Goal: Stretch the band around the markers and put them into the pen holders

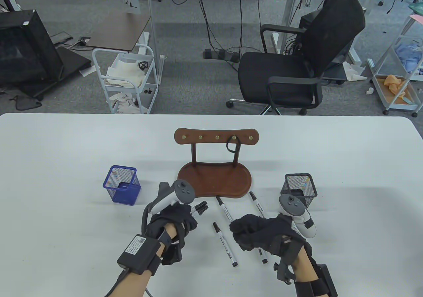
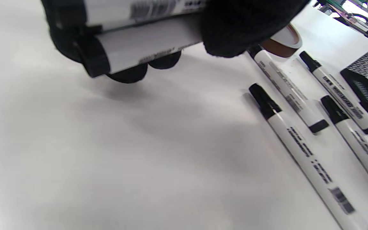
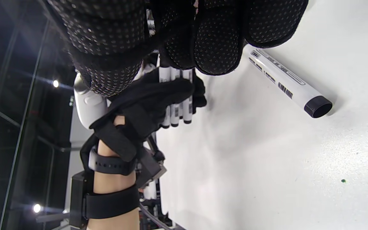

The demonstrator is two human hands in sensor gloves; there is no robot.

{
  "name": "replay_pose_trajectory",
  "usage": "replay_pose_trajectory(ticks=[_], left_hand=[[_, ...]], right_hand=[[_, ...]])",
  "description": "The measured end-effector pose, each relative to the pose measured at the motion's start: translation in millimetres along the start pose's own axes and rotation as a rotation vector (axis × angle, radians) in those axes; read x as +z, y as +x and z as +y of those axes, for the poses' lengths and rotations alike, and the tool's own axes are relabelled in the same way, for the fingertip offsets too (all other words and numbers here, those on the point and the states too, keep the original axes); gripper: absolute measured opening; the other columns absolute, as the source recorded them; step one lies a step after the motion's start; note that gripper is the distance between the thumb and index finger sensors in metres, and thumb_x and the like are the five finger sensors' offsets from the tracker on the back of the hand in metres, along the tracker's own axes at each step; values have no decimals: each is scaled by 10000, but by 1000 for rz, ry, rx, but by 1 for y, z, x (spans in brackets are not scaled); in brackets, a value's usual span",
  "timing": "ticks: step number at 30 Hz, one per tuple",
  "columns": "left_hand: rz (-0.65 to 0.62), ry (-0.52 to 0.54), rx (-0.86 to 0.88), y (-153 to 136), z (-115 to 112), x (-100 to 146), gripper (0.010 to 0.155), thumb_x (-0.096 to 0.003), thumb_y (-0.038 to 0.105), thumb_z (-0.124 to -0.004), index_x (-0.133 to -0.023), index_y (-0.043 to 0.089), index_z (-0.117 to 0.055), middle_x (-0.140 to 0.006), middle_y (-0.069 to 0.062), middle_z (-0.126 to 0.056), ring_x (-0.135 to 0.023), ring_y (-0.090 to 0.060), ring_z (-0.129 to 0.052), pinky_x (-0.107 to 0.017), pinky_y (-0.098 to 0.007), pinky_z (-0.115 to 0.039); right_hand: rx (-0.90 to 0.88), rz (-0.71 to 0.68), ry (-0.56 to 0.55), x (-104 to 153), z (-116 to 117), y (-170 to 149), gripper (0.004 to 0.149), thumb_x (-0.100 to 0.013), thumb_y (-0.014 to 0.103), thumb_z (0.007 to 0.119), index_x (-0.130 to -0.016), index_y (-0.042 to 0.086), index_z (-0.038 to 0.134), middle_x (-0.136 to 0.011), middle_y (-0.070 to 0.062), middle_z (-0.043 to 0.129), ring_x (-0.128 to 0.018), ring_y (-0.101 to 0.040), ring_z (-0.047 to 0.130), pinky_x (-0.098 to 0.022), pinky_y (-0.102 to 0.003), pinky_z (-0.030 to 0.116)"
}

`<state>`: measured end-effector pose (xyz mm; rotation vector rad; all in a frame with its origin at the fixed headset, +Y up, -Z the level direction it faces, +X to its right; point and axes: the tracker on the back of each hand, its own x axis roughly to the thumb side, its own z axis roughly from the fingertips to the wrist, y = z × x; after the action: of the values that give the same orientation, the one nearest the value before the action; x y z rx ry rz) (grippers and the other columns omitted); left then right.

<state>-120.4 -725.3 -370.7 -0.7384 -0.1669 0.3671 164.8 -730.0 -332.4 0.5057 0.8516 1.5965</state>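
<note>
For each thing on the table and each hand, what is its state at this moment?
Left hand: grips a bundle of white markers with black caps.
Right hand: fingers curled; whether it holds anything cannot be told.
Loose white markers: lying flat on the white table.
Blue mesh pen holder: upright, no markers inside.
Black mesh pen holder: upright, no markers visible inside.
Brown wooden hook stand: upright, a black band hangs from one hook.

The table view looks down across the white table (image 1: 66, 164) toward the office; the left wrist view skims it closely; the right wrist view lies sideways; all 3 share loose markers (image 2: 302, 150).
</note>
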Motion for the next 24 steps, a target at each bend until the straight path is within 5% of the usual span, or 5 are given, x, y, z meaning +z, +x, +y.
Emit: replay_pose_trajectory(ticks=[10,24], left_hand=[[-171,-152,-61,25,10,10,470,-589,330,-802,-971,117,-630,-1000,-157,-814,-913,-440,-873,-664,-608,-752],[-311,-290,-91,59,3,11,452,-568,331,-823,-943,137,-661,-833,-126,-945,-685,-338,-1029,-554,-558,-848]], right_hand=[[28,7,-67,0,-2,0,566,-459,327,958,-964,339,703,-974,-43,805,-789,-338,850,-662,-585,664],[87,20,-199,2,-6,-1,645,-459,345,964,-998,415,616,-1104,11,652,-948,-387,677,-733,-607,565]])
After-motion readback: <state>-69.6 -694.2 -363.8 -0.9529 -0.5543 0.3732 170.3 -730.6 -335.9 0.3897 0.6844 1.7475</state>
